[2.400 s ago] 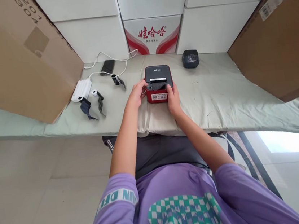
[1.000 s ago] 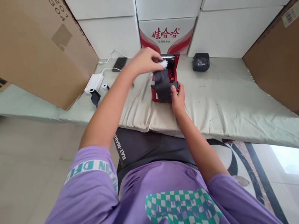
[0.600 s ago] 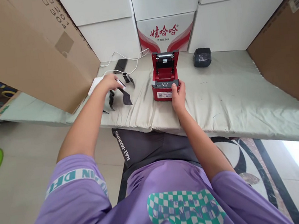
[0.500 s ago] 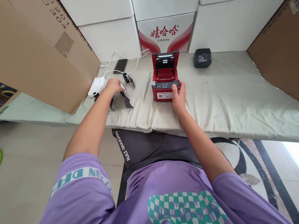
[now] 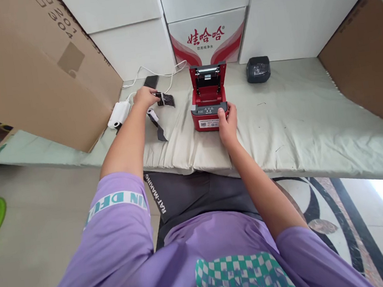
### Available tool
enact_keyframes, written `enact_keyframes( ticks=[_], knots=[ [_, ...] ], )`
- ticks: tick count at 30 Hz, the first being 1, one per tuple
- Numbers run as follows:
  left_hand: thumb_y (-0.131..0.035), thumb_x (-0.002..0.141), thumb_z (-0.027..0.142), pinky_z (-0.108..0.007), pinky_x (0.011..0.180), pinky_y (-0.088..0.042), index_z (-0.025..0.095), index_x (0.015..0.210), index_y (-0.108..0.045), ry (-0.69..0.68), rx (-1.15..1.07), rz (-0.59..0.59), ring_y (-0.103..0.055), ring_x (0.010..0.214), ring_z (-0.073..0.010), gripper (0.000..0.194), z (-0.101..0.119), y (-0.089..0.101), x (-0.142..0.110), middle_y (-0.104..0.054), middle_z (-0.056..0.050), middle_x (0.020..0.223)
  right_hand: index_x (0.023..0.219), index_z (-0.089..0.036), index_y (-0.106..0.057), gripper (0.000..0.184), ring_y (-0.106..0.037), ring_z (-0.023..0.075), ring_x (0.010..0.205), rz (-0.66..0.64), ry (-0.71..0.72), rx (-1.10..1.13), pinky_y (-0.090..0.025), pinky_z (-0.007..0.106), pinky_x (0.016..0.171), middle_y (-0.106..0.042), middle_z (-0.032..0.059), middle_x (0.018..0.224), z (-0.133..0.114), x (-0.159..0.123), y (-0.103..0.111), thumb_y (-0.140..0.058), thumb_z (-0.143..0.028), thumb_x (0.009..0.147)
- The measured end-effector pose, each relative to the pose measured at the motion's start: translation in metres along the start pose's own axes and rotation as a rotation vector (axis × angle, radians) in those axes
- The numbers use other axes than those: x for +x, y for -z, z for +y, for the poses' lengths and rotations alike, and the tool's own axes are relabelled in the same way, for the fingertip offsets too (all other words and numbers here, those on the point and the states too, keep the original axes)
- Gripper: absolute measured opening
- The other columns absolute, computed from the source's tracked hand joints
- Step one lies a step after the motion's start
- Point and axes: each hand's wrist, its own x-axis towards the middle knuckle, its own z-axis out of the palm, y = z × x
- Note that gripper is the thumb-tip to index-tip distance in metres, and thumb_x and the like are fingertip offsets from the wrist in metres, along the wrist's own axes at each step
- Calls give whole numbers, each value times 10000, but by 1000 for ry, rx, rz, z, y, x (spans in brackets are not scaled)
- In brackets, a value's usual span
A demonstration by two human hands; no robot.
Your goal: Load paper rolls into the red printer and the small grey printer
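My left hand [image 5: 147, 97] has its thumb and fingers closed on the end of a small black roll [image 5: 165, 99] with a loose dark strip. Just below it lies a second roll with a white core [image 5: 152, 115], its black strip [image 5: 161, 133] trailing toward the cloth's front edge. On the right, a red label printer [image 5: 206, 120] stands with its lid [image 5: 208, 78] raised, and its inside looks bare of any roll. My right hand [image 5: 228, 122] grips the printer's front right corner, thumb on top near the buttons.
A white device [image 5: 120, 114] with a cable and a dark phone [image 5: 151, 82] lie left. At the back right sits a black block-shaped object [image 5: 258, 70]. White boxes [image 5: 206, 39] line the back; cardboard cartons [image 5: 47, 77] flank both sides of the cloth-covered surface [image 5: 281, 137].
My left hand has let go of the white-cored roll and moved up to the black roll behind it, which has turned. My right hand stays on the printer.
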Motion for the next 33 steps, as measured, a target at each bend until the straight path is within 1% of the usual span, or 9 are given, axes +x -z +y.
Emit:
enact_keyframes(
  ticks=[6, 11, 13, 16, 19, 21, 27, 31, 33],
  knots=[
    [-824, 675, 56, -318, 1053, -393, 197, 950, -687, -15, 75, 4, -589, 1101, -195, 338, 13, -14, -11, -731, 3, 950, 1325, -262, -586, 541, -550, 307, 1329, -19, -15, 12, -386, 571, 1248, -612, 117, 1347, -2, -1, 1, -585, -648, 946],
    [-741, 728, 71, -326, 1023, -450, 168, 1096, -743, -216, -99, 16, -630, 1081, -211, 381, 34, -7, -15, -745, -38, 1019, 1346, -253, -565, 577, -538, 316, 1339, -34, -41, 2, -379, 569, 1243, -585, 136, 1390, -3, -1, 0, -566, -671, 947],
    [-734, 764, 120, -341, 1002, -495, 190, 1169, -748, -325, -227, -37, -669, 1106, -236, 411, 58, -4, -24, -751, -57, 1075, 1341, -252, -564, 572, -552, 314, 1314, -20, -24, -19, -396, 564, 1223, -592, 134, 1371, -1, -1, -1, -555, -671, 951],
    [-723, 823, 194, -382, 1024, -531, 216, 1250, -737, -504, -291, -258, -697, 1144, -247, 428, 98, -9, -47, -766, -59, 1116, 1346, -249, -554, 565, -565, 314, 1297, -10, 2, -60, -415, 565, 1198, -598, 138, 1358, 4, 1, -3, -538, -664, 964],
    [-721, 833, 224, -410, 1042, -537, 184, 1234, -766, -650, -83, -478, -713, 1113, -252, 406, 129, -28, -69, -787, -60, 1109, 1340, -243, -554, 549, -574, 317, 1289, -14, 27, -82, -424, 567, 1188, -610, 141, 1342, 7, 2, -2, -536, -649, 971],
    [-702, 845, 250, -392, 1034, -539, 188, 1197, -798, -727, 105, -535, -723, 1084, -255, 370, 139, -43, -77, -803, -54, 1084, 1335, -243, -554, 538, -574, 319, 1295, -21, 34, -81, -424, 571, 1189, -615, 142, 1341, 8, 3, -2, -536, -640, 972],
    [-607, 875, 249, -353, 996, -530, 218, 1209, -811, -818, 375, -473, -729, 1094, -258, 392, 145, -76, -68, -819, -62, 1148, 1329, -240, -549, 539, -566, 330, 1314, -20, 18, -61, -414, 583, 1203, -614, 151, 1361, 5, 2, -1, -545, -630, 957],
    [-564, 879, 206, -407, 1081, -479, 218, 1002, -844, -825, 478, -583, -740, 968, -244, 306, 147, -86, -69, -825, -46, 949, 1336, -252, -547, 517, -557, 330, 1327, -39, -4, -42, -402, 598, 1218, -609, 145, 1371, 4, 1, 0, -550, -611, 962],
    [-555, 887, 207, -419, 1074, -484, 225, 976, -843, -840, 439, -543, -738, 977, -258, 301, 150, -84, -74, -815, -45, 919, 1346, -250, -542, 517, -551, 331, 1339, -44, -8, -47, -402, 596, 1219, -601, 149, 1382, 4, 1, 0, -539, -604, 968]
  ],
)
